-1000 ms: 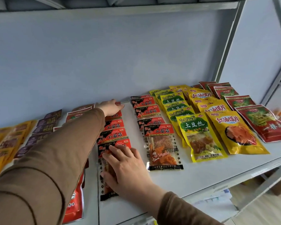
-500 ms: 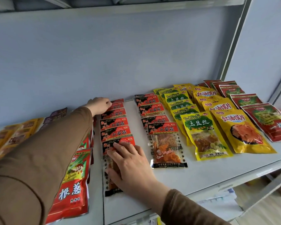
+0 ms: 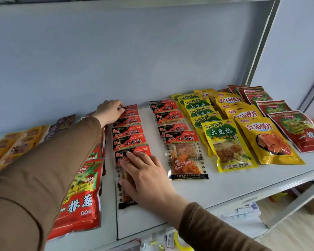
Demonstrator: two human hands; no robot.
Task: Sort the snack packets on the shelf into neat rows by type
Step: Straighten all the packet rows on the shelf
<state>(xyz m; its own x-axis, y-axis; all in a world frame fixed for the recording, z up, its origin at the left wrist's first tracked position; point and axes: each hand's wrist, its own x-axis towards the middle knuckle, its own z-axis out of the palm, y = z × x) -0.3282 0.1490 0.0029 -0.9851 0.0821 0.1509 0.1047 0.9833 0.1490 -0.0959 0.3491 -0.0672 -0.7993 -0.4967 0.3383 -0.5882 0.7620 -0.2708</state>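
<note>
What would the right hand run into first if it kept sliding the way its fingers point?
The right hand points up the row of red-and-black packets. It would likely meet the next packet's header, then the left hand at the far end.

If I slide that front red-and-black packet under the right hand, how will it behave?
The front packet is a thin flat glossy pouch, so it is probably floppy, light and slick. It overlaps the packet behind it, so a push may shift the row.

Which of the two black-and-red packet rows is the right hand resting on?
The left one: the right hand lies flat on its front packet, beside the red scallion packets. The other black-and-red row, next to the yellow-green packets, lies untouched.
</note>
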